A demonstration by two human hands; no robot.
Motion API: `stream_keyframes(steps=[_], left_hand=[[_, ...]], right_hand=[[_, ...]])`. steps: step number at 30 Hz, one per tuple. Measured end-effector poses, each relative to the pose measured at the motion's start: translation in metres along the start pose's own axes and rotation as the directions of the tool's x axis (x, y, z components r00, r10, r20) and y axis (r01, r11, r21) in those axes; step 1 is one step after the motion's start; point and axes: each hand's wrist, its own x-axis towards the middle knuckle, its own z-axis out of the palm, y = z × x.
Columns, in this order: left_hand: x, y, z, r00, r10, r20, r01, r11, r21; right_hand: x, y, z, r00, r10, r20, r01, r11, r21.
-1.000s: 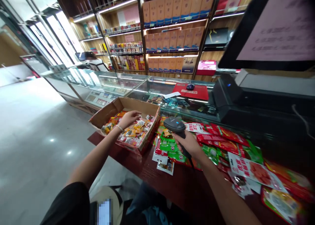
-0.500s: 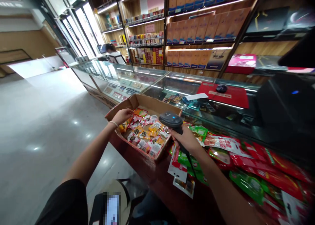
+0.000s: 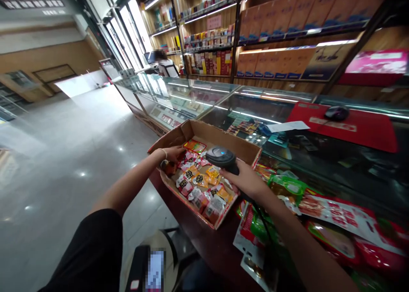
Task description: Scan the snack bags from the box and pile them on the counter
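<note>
A black barcode scanner (image 3: 221,156) with a small blue light is in my right hand (image 3: 247,179), its head above the cardboard box (image 3: 223,143). My fingers wrap round its handle, and a cord hangs below. Inside the box lie several small snack packets (image 3: 200,180) in orange, pink and white wrappers. My left hand (image 3: 173,154) reaches over the box's left side, fingers stretched down onto the packets and seemingly apart. Beside those fingers lies a flat orange packet with a red edge (image 3: 194,146). Whether the fingertips touch it is unclear.
Green and red snack bags (image 3: 338,211) are heaped right of the box. A glass counter (image 3: 204,89) runs behind, with a red mat (image 3: 367,132), a computer mouse (image 3: 336,112) and a white paper strip (image 3: 289,126). Another person (image 3: 168,66) sits far back. A stool (image 3: 166,258) stands below.
The view has turned left, shifting the scene rightward. The scanner is now farther left over the packets. My left hand stays at the box's left side, a little deeper among the packets.
</note>
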Motion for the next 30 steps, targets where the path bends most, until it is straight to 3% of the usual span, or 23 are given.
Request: stream_keyframes(steps=[3,7,10,12,16,18,20,22,24,26,30], left_hand=[[0.008,0.001,0.003,1.0,-0.02,-0.016,0.021,0.994,0.108],[0.009,0.014,-0.002,0.995,-0.017,-0.098,0.032,0.987,0.155],[0.001,0.025,-0.014,0.991,-0.017,-0.13,0.024,0.998,0.05],[-0.009,0.032,-0.025,0.975,-0.026,-0.222,0.021,0.999,-0.025],[-0.032,0.047,-0.05,0.891,-0.149,-0.43,0.044,0.969,-0.244],[-0.042,0.059,-0.055,0.871,-0.246,-0.426,0.024,0.886,-0.463],[-0.051,0.072,-0.053,0.883,-0.306,-0.356,-0.038,0.71,-0.704],[-0.059,0.087,-0.048,0.913,-0.293,-0.284,-0.105,0.503,-0.858],[-0.067,0.101,-0.042,0.937,-0.244,-0.248,-0.15,0.36,-0.921],[-0.075,0.113,-0.039,0.956,-0.187,-0.226,-0.168,0.279,-0.945],[-0.088,0.138,-0.035,0.978,-0.093,-0.185,-0.162,0.21,-0.964]], right_hand=[[0.004,0.004,-0.002,0.995,0.025,0.099,-0.016,0.995,-0.098],[0.007,0.01,-0.005,0.993,0.015,0.117,-0.003,0.995,-0.099],[0.004,0.011,-0.006,0.992,0.013,0.124,-0.005,0.998,-0.066],[0.002,0.008,-0.006,0.992,0.013,0.127,-0.006,0.998,-0.056],[-0.003,0.003,-0.003,0.996,-0.006,0.087,0.011,0.998,-0.055],[-0.006,0.001,-0.002,0.998,-0.019,0.06,0.021,0.999,-0.042],[-0.009,0.0,0.0,0.999,-0.05,0.019,0.051,0.998,-0.039],[-0.015,-0.001,0.001,0.996,-0.085,-0.019,0.085,0.996,-0.036],[-0.024,-0.004,0.001,0.994,-0.102,-0.035,0.102,0.995,-0.012],[-0.035,-0.007,0.0,0.993,-0.106,-0.043,0.107,0.994,0.019],[-0.062,-0.009,-0.007,0.989,-0.112,-0.1,0.114,0.993,0.011]])
